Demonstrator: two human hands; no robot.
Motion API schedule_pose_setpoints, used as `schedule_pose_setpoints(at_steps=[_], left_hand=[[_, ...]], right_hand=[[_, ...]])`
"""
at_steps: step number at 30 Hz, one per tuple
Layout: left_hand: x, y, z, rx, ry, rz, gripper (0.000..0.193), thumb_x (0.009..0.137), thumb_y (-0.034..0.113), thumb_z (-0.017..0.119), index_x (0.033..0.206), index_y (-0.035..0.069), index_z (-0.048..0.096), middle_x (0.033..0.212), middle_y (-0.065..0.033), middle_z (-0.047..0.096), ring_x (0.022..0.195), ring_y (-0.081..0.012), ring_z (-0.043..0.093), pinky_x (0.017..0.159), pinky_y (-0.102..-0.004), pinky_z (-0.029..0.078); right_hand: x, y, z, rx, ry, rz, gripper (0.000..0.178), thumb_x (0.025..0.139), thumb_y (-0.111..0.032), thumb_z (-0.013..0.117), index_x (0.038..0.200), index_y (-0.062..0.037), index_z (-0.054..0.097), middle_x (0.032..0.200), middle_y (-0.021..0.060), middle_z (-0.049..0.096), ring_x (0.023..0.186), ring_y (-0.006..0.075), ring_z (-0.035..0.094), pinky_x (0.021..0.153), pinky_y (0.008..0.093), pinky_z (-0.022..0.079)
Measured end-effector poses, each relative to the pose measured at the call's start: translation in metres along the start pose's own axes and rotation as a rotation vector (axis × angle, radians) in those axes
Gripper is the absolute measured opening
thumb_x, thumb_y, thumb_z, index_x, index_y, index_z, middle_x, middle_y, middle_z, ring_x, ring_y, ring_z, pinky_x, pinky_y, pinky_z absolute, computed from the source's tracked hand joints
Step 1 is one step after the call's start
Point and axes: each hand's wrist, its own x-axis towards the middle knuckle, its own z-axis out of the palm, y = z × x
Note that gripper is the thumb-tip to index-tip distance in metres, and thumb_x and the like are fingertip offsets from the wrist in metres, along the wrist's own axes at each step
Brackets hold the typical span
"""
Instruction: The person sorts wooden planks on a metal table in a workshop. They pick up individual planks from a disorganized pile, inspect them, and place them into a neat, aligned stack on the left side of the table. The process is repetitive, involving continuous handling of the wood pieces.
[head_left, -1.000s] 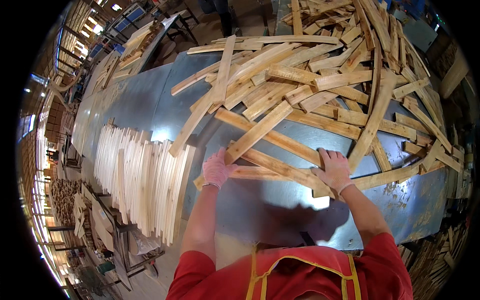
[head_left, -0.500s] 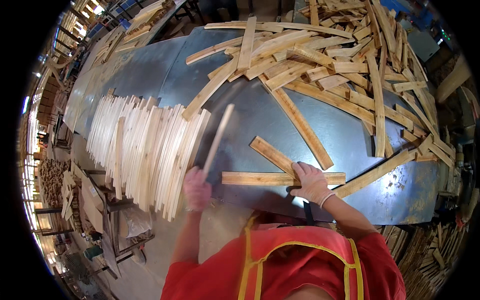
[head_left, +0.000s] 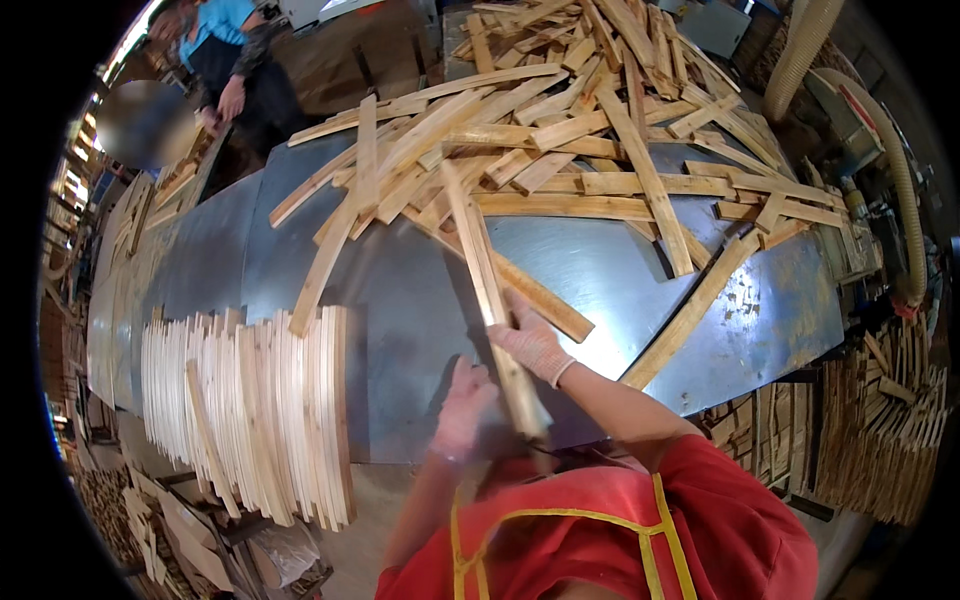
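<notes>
My right hand [head_left: 532,342] grips a long wooden strip [head_left: 483,265] near its middle, fingers wrapped over its edge. The strip slants across the metal table, its near end close to my apron and its far end over the pile. My left hand [head_left: 466,408], gloved and slightly blurred, is just left of the strip's near half, apart from it. Its fingers look loosely spread, with nothing visible in them. Another wooden strip [head_left: 545,297] lies on the table beyond my right hand. At the left, a row of pale wooden strips [head_left: 270,410] stands packed side by side.
A large jumbled pile of wooden strips [head_left: 560,140] covers the table's far side. One curved strip [head_left: 690,310] lies at the right. The metal table [head_left: 400,390] ends near my apron. A co-worker [head_left: 225,60] stands at the far left. Ribbed hoses [head_left: 905,200] hang at the right.
My left hand, which held a strip by the row, has come back right without it. My right hand has lifted a strip from the table and turned it lengthwise. The view has shifted.
</notes>
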Motion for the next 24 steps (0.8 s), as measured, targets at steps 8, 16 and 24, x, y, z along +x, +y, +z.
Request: schedule_pose_setpoints(at_steps=[8,16,24], left_hand=[[0.051,0.005,0.038,-0.242,0.071,-0.311,0.05,0.089,-0.007,0.073,0.136,0.007,0.064,0.106,-0.0046,0.072,0.093,-0.0199,0.071,0.083,-0.0364,0.061],[0.05,0.005,0.045,-0.079,0.172,-0.35,0.054,0.088,-0.004,0.076,0.14,0.007,0.064,0.109,-0.0019,0.074,0.091,-0.0154,0.071,0.083,-0.0319,0.06],[0.017,0.007,0.04,0.008,0.263,-0.256,0.067,0.091,0.019,0.076,0.152,0.003,0.054,0.121,-0.0129,0.07,0.102,-0.0245,0.071,0.091,-0.0387,0.059]], right_hand=[[0.109,0.003,-0.236,-0.805,0.452,-0.136,0.065,0.081,-0.042,0.073,0.13,0.0005,0.064,0.132,0.0267,0.065,0.128,0.0448,0.059,0.113,0.0499,0.048],[0.112,0.054,-0.302,-0.563,0.379,0.107,0.092,0.081,-0.024,0.08,0.16,-0.0003,0.04,0.136,0.0266,0.066,0.12,0.0422,0.068,0.105,0.0451,0.054],[-0.04,0.034,-0.069,-0.362,-0.496,0.389,0.104,0.089,-0.052,0.076,0.165,0.0025,0.03,0.124,0.0326,0.072,0.113,0.045,0.073,0.101,0.0478,0.056]])
